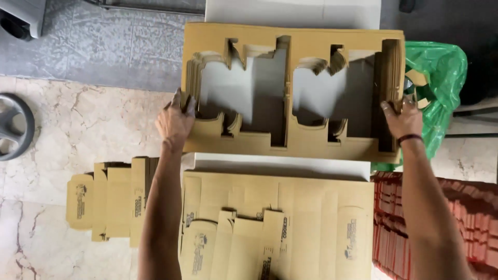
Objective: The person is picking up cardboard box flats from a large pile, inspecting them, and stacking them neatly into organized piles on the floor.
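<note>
Nearest me: stack of flat tan box blanks [290,228] w/ dark blue print marks, lying across the bottom centre. Smaller pile of folded blanks [111,199] to its left on the marble floor [57,155], same tan, blue print on flaps. Red stack [441,228] on the right, just beside the blanks. White board [275,165] edge sits betw the blanks and the frame.

Further out: my left hand [175,122] grips the left edge of the die-cut cardboard frame stack [293,91], fingers curled round it. My right hand [402,118] clamps the right edge, dark band on wrist. Frame is tan, several sheets thick, two big cut-out windows showing white sheet [244,85] under it.

Far: green plastic bag [438,72] right of the frame, touching it. Grey wheel [13,126] at the left edge.
</note>
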